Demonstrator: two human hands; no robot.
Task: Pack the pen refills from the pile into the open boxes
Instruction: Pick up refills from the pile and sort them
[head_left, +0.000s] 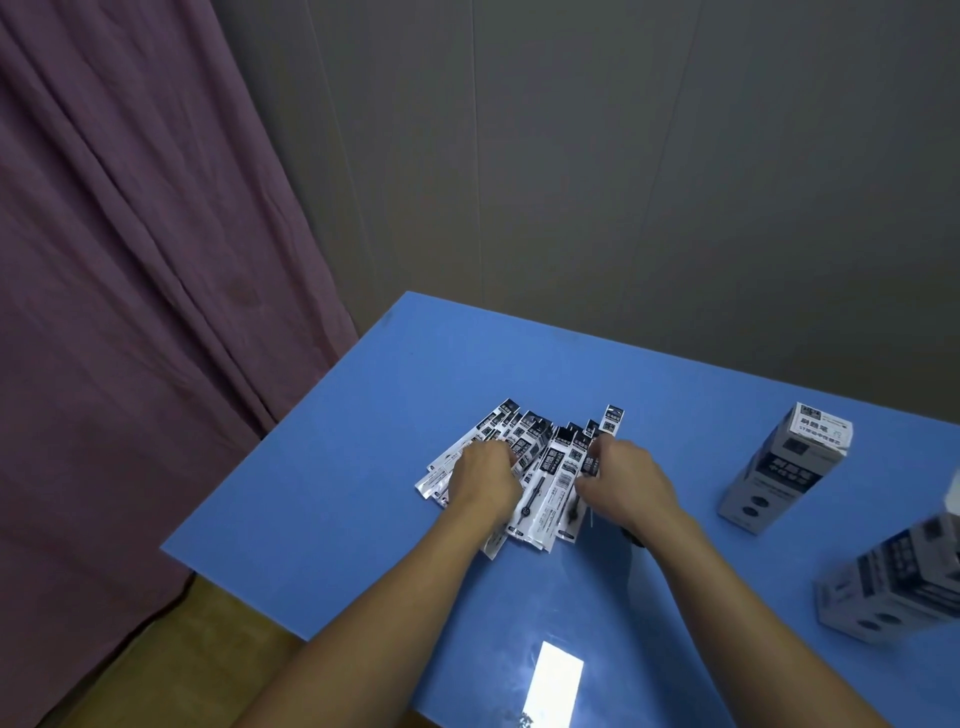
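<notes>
Both bare forearms reach in from six o'clock and converge on the pile of pen refills (540, 462), which lies fanned out near the middle of the blue table (395, 415).

The left hand (483, 475) lies back-up on the nine o'clock side of the pile, wrist straight, knuckles toward twelve o'clock. Its fingers are curled down onto the packets; they seem to be gripping some of them, though the fingertips are hidden under the hand.

The right hand (626, 478) sits at the three o'clock side of the pile, also back-up. Its fingers bend in toward nine o'clock and close with the thumb on the edge of the packets there, pinching them.

The refills are flat, narrow, black-and-white sleeves, overlapping, with their long axes running roughly twelve to six o'clock.

At three o'clock from the pile, well apart from it, an upright box (784, 467) stands on the table. A second box (898, 582), blurred, stands at about four o'clock near the frame edge.

A purple curtain (130, 312) hangs at nine o'clock, beside a grey wall (623, 156).
</notes>
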